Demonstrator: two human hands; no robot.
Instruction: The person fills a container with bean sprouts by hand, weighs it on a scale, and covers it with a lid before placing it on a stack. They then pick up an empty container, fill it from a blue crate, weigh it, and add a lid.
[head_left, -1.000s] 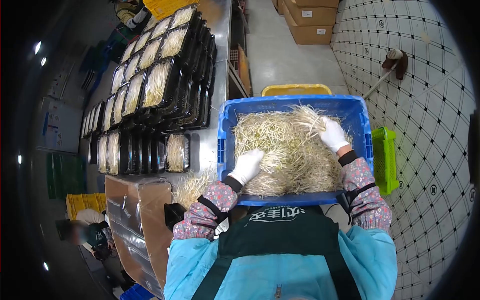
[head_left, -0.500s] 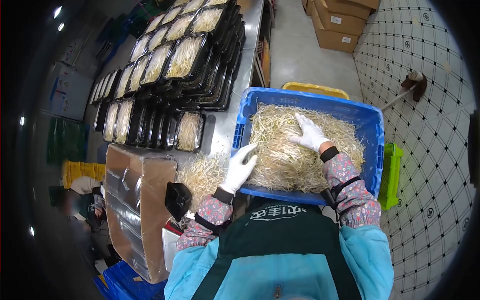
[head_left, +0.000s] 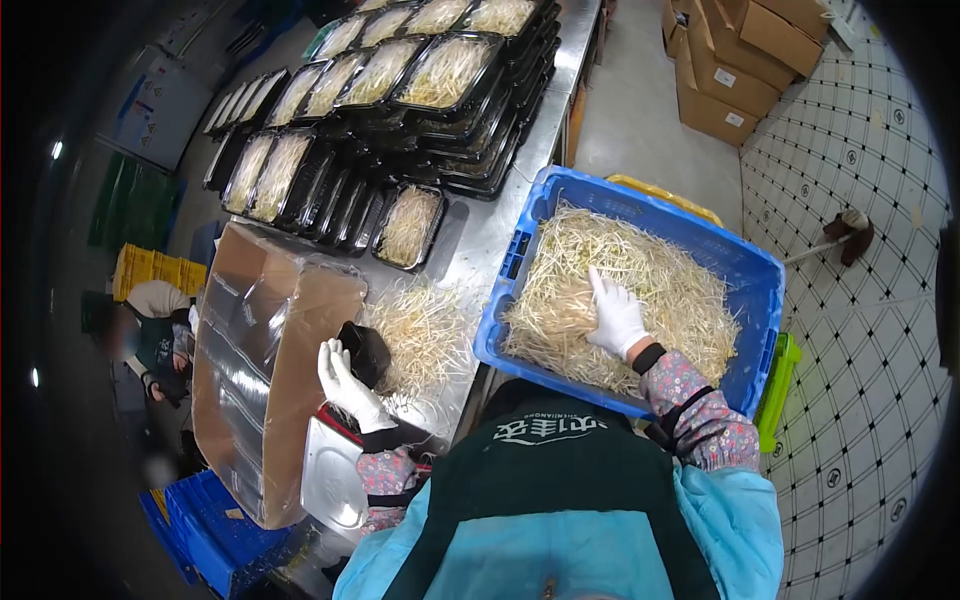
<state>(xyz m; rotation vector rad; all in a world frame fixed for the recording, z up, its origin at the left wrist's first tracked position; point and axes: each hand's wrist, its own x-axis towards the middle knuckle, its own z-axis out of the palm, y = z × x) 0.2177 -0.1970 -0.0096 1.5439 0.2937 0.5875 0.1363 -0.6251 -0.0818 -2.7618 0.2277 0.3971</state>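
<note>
In a white glove, my left hand (head_left: 352, 392) is at a black plastic tray (head_left: 372, 350), its fingers stretched out and overlapping the tray's near side. My right hand (head_left: 616, 316), gloved too, rests on the bean sprouts (head_left: 665, 265) heaped in a blue crate (head_left: 755, 290). Its index finger points away from me, and the lower fingers are partly hidden against the sprouts. A loose pile of sprouts (head_left: 420, 335) lies on the metal table, just right of the black tray. Below my left hand is a scale with a metal plate (head_left: 335, 478).
Stacked sprout-filled black trays (head_left: 450, 72) cover the table's far part; one filled tray (head_left: 410, 227) sits nearer. A cardboard box lined with plastic (head_left: 240, 390) stands at left. Brown cartons (head_left: 715, 85) are on the floor. Another person (head_left: 160, 330) is at far left.
My left hand has left the blue crate's edge and moved left to the black tray. My right hand has shifted slightly toward me within the sprouts. The camera view has turned left.
</note>
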